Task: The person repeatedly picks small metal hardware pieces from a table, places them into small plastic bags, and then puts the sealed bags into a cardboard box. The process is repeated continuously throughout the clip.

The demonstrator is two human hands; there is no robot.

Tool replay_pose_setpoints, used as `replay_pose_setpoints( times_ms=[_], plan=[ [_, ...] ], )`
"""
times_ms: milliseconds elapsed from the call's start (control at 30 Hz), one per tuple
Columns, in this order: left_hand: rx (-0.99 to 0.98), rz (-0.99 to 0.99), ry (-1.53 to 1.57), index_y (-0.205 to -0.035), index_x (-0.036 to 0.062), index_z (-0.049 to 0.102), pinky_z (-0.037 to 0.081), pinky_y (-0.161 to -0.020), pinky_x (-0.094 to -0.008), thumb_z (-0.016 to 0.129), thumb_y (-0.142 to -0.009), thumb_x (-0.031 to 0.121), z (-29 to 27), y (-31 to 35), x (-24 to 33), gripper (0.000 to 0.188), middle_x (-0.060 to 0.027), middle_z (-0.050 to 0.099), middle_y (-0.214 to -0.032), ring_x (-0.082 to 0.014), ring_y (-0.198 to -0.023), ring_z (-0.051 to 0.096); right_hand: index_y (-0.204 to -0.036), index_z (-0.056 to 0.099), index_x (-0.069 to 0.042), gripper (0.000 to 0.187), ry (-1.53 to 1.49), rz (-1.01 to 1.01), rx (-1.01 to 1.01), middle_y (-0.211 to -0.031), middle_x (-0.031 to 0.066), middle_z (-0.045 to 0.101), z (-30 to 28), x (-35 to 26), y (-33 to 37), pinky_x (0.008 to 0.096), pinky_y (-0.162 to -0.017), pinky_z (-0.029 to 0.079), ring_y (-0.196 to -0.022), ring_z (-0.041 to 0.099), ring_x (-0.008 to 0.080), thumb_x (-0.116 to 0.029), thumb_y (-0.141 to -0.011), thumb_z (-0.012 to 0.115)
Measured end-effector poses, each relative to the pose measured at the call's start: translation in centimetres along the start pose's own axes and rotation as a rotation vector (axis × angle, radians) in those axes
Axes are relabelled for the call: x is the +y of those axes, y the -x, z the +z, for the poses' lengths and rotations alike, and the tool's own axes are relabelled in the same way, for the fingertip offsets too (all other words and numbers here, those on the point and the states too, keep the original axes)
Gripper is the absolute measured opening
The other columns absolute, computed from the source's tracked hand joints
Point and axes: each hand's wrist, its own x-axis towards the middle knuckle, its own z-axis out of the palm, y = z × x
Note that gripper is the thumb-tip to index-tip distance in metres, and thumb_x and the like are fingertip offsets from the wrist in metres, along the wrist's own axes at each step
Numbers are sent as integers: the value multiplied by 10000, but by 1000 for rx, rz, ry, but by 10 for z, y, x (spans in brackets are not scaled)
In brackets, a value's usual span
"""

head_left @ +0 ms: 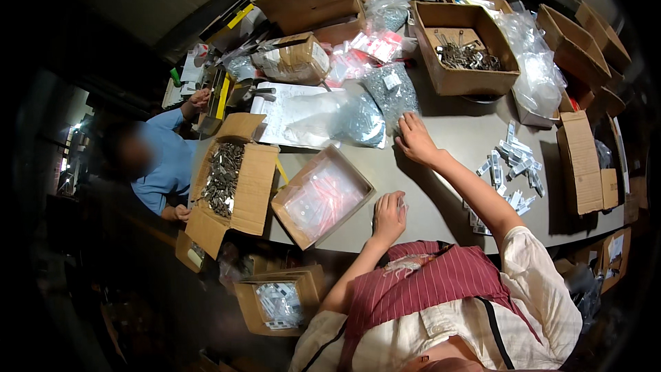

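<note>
My right hand (416, 140) reaches over the table to the lower edge of a clear plastic bag of small metal parts (390, 89). Its fingers are bent and close together at the bag; what they pinch, if anything, is too small to tell. Nearer to me, my left hand (390, 220) is closed beside the shallow cardboard box. Something clear and shiny shows at its fingers, mostly hidden. Inside that shallow box (289, 212) lie flat clear plastic packets (322, 196) with red marks. A second clear bag with small parts (361, 124) rests on white papers (275, 114).
Small white-and-grey pieces (516, 158) lie in a loose pile right of my arm. An open carton of metal parts (224, 179) stands at left, near a person in blue (165, 158). A deep carton (468, 83) with metal parts stands at the back.
</note>
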Motion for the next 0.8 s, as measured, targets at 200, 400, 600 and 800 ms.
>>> replay_pose_setpoints(
  times_ms=[200, 400, 600, 800],
  plan=[
    [-33, -81, 103, -1149, 50, 590, 456, -900, -462, 655, -850, 45, 4, 1, -6, 306, -145, 626, -1049, -375, -994, 591, -1429, 383, 159, 757, 155, -181, -34, -1522, 357, 363, 14, 2, 23, 527, -1209, 258, -1426, 354, 487, -377, -955, 631],
    [-10, -134, 133, -1138, 63, 596, 459, -882, -454, 656, -857, 50, 16, 8, -17, 287, -131, 627, -1026, -363, -971, 595, -1500, 353, 79, 724, 43, -215, -180, -1570, 298, 338, -29, -20, 104, 540, -1220, 229, -1463, 310, 477, -375, -983, 580],
    [3, -33, 7, -1143, 52, 598, 451, -898, -464, 647, -870, 70, 4, -1, -7, 279, -139, 627, -1038, -358, -997, 591, -1487, 395, 26, 649, -150, -139, -158, -1563, 271, 360, -47, -22, 131, 509, -1208, 277, -1444, 349, 456, -224, -939, 639],
    [-8, 0, -32, -1129, 40, 607, 446, -916, -482, 645, -883, 100, 11, 2, -17, 256, -149, 620, -1054, -372, -1025, 579, -1390, 492, 19, 622, -331, 146, -5, -1390, 240, 524, -47, -2, 120, 448, -1118, 409, -1296, 497, 425, 66, -776, 583]
  ],
)
